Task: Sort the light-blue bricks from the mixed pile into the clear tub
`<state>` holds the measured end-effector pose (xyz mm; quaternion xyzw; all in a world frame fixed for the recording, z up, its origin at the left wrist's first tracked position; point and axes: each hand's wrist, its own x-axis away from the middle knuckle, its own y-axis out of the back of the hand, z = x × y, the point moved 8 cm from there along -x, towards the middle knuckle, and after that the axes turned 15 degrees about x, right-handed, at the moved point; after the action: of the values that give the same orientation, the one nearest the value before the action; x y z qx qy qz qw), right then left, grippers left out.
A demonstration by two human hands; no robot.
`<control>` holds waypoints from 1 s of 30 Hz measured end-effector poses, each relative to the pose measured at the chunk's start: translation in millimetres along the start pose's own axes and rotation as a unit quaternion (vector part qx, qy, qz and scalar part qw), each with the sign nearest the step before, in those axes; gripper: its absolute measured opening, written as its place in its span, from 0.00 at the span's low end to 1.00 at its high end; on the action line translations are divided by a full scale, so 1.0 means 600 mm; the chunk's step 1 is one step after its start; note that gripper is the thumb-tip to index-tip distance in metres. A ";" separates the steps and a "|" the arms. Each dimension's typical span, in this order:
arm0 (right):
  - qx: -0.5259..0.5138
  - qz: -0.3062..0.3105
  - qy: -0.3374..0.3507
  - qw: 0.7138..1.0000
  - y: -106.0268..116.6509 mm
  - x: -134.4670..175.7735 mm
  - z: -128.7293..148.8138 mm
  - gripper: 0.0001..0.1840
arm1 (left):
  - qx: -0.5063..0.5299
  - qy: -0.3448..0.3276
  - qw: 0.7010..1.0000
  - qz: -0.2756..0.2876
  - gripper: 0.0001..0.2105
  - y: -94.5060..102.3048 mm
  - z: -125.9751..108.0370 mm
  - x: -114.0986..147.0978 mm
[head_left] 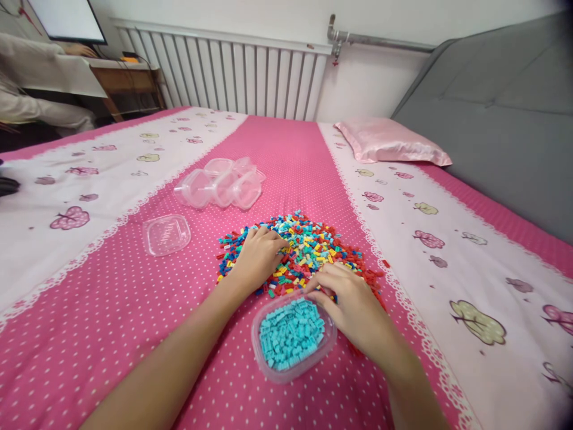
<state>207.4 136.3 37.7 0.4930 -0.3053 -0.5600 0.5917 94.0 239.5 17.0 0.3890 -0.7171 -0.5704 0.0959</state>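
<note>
A heap of small mixed-colour plastic building bricks point(313, 245) lies on the pink dotted bedspread. My left hand point(261, 254) rests on the heap's left part, fingers curled down with their tips among the bricks. Just in front of the heap stands a clear plastic container point(282, 377), holding many light-blue bricks point(293, 334). Over its right rim is my right hand point(342, 292), thumb and forefinger drawn close together at the heap's near edge. Whatever small piece either hand's fingertips may hold is hidden or too small to make out.
A clear lid point(167, 235) lies left of the heap. Several stacked clear containers point(221, 184) sit behind it. Farther off are a pink pillow point(391, 140), a grey headboard point(496, 107) and a white radiator point(233, 71). Another person's sleeve point(27, 60) shows at a desk, far left.
</note>
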 end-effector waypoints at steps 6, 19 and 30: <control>-0.001 -0.007 0.001 1.000 0.000 0.000 0.001 0.08 | -0.014 0.001 1.000 0.013 0.08 -0.002 -0.003 -0.001; -0.002 -0.014 0.002 1.000 0.004 0.000 0.003 0.08 | -0.039 -0.010 0.999 0.027 0.06 -0.008 -0.007 0.001; 0.009 -0.002 -0.007 1.000 0.000 0.000 0.005 0.07 | -0.050 -0.018 0.998 0.035 0.06 -0.012 -0.009 0.003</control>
<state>204.5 135.6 38.9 0.4950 -0.3141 -0.5617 0.5838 99.2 234.2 11.5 0.3480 -0.7027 -0.6084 0.1219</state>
